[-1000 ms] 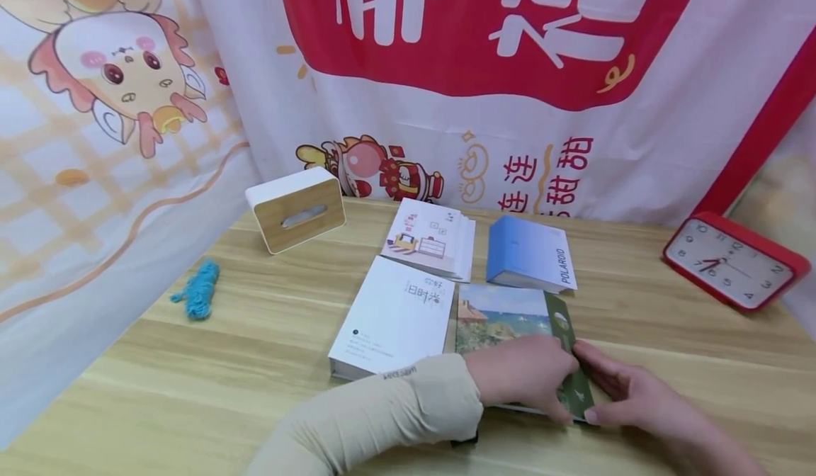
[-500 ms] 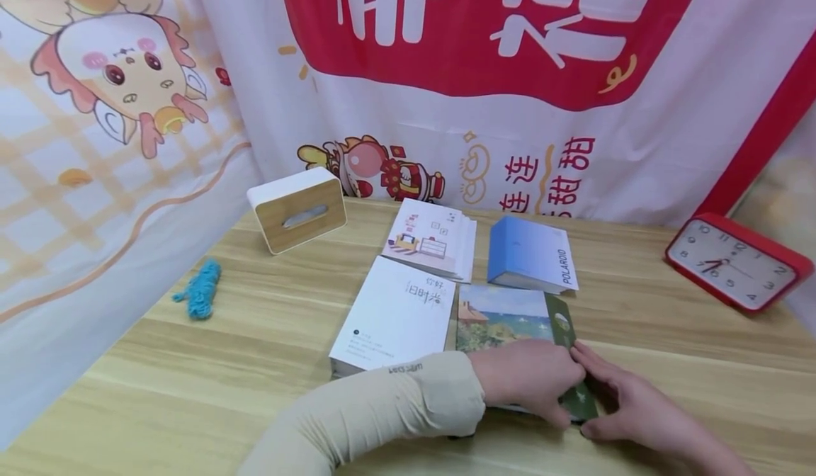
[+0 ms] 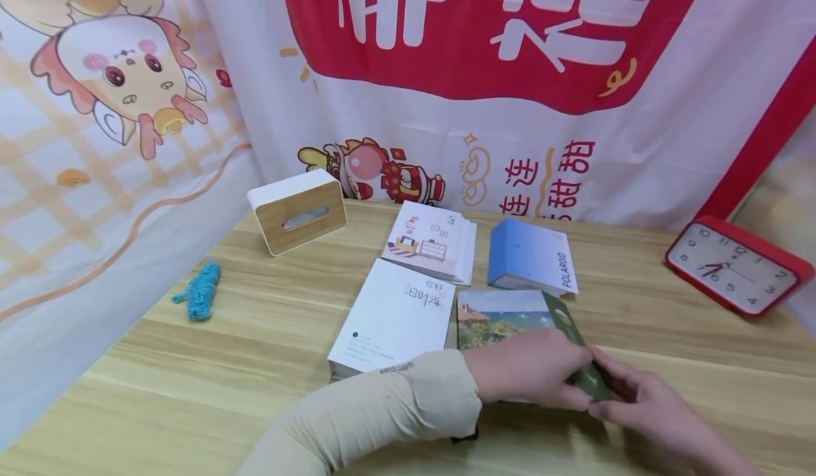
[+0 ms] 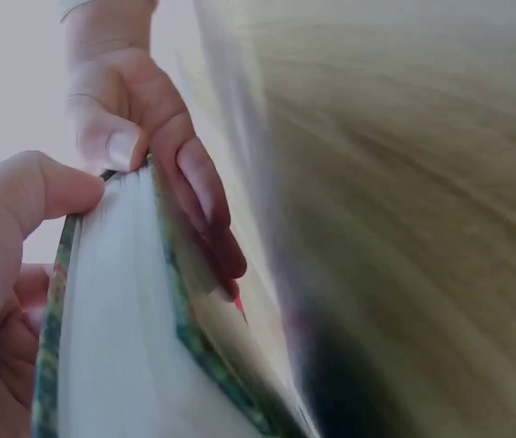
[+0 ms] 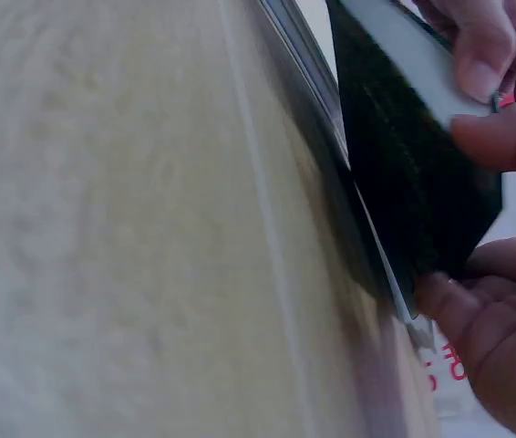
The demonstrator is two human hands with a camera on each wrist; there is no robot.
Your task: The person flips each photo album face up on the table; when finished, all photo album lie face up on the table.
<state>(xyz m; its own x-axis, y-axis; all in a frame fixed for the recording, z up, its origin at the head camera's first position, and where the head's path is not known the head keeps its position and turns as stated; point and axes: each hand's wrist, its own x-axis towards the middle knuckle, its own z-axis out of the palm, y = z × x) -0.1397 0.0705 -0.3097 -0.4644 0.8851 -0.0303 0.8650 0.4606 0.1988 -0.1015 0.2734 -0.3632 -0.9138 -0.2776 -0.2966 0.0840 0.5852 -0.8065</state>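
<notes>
A hardcover book (image 3: 503, 314) with a painted seaside cover and a green band lies on the wooden table, its right side raised off the surface. My left hand (image 3: 532, 366), in a beige sleeve, reaches across the cover and grips the lower right part. At the right edge, my right hand (image 3: 650, 405) pinches the green band side between thumb and fingers. In the left wrist view the white page block (image 4: 121, 274) shows between the covers, with my right thumb at its corner. The right wrist view has the dark green cover (image 5: 413, 155) tilted above the table.
Left of the painted book lies a thick white book (image 3: 395, 320). Behind are an illustrated white book (image 3: 421, 239) and a blue POLAROID book (image 3: 535, 253). A tissue box (image 3: 299, 214), blue yarn (image 3: 202, 292) and a red clock (image 3: 736, 267) stand farther out. Printed cloth hangs behind.
The right side of the painted book has risen from the table, and both hands have shifted slightly right and up with it. The other objects have stayed in place.
</notes>
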